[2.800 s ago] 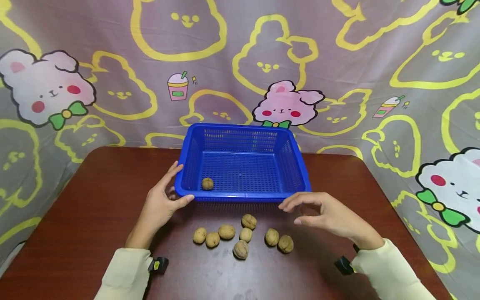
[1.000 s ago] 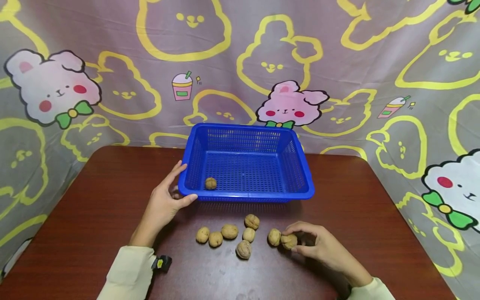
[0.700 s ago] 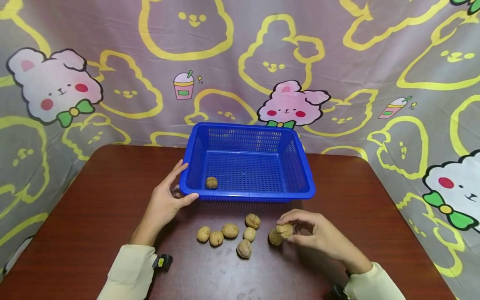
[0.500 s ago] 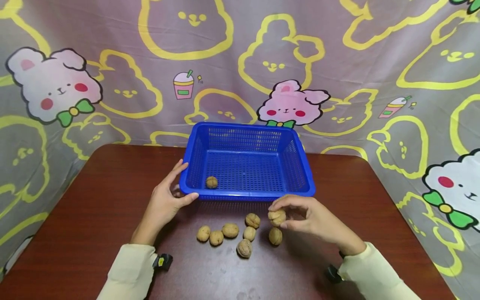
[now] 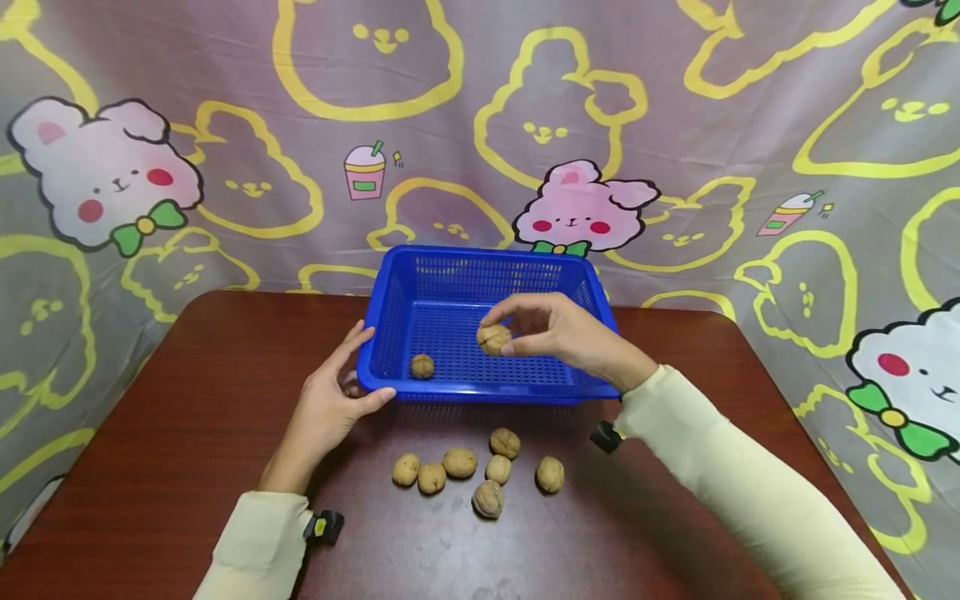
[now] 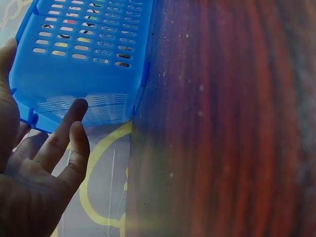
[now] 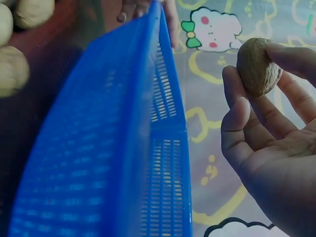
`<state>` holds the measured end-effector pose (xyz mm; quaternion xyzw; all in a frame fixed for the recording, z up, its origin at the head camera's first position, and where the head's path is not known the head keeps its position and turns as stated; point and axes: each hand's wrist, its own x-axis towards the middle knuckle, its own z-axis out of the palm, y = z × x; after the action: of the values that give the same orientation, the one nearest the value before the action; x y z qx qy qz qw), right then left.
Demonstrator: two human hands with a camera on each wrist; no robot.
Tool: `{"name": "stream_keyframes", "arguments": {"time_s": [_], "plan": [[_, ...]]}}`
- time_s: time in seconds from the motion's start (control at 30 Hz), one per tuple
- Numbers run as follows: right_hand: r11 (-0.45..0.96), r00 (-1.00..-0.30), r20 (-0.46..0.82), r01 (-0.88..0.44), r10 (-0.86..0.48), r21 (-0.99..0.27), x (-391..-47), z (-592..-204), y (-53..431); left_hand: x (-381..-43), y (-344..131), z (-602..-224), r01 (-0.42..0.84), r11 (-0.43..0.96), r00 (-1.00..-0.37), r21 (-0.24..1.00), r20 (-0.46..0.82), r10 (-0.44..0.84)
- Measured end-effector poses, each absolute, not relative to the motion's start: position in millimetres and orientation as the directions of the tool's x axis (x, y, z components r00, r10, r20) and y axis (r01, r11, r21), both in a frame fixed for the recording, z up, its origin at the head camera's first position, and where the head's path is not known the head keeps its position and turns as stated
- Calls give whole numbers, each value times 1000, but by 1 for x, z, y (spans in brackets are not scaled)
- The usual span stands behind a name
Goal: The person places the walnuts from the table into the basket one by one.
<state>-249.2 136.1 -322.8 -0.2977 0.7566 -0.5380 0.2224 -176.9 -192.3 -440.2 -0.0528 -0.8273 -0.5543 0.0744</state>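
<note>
A blue plastic basket (image 5: 487, 390) with slotted walls stands toward the back of the table. At its front left corner my left hand (image 5: 330, 404) holds the rim, thumb on the front edge and fingers along the left side; lower fingers hang partly curled beneath in the left wrist view. My right hand (image 5: 566, 333) pinches a walnut (image 5: 493, 339) between thumb and fingers, above the basket's interior. The right wrist view shows that walnut (image 7: 257, 68) up close. Another walnut (image 5: 422, 367) lies in the basket's front left part.
Several walnuts (image 5: 460, 462) lie scattered on the brown table (image 5: 225, 375) in front of the basket. One walnut (image 5: 550, 474) sits apart on the right. A patterned curtain (image 5: 435, 142) hangs close behind the basket.
My right hand has picked a walnut from the right-hand pair on the table and carried it up, forward and left over the basket. My left hand has stayed at the basket's corner.
</note>
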Motion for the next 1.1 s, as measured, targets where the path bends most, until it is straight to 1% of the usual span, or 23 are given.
{"name": "stream_keyframes", "arguments": {"time_s": [0.1, 0.23, 0.47, 0.63, 0.8, 0.97, 1.1], "plan": [[210, -716, -17, -182, -698, -961, -266, -321, 125, -177, -192, -440, 170, 371, -984, 913, 181, 6], [221, -711, -20, -191, -702, -956, -287, -321, 112, -177, -192, -439, 166, 373, -984, 913, 177, 5], [251, -737, -36, -184, -675, -950, -322, -323, 93, -176, -191, -440, 164, 368, -985, 915, 174, 6], [300, -727, -67, -196, -683, -933, -342, -332, 82, -177, -190, -440, 175, 357, -983, 918, 184, 8], [319, -729, -114, -149, -675, -936, -361, -348, 73, -176, -189, -439, 184, 359, -981, 915, 194, 8], [352, -696, -188, -100, -693, -930, -370, -366, 63, -176, -190, -439, 185, 341, -981, 922, 194, 9], [399, -662, -234, -107, -712, -911, -371, -377, 52, -176, -191, -440, 186, 332, -981, 925, 194, 10]]}}
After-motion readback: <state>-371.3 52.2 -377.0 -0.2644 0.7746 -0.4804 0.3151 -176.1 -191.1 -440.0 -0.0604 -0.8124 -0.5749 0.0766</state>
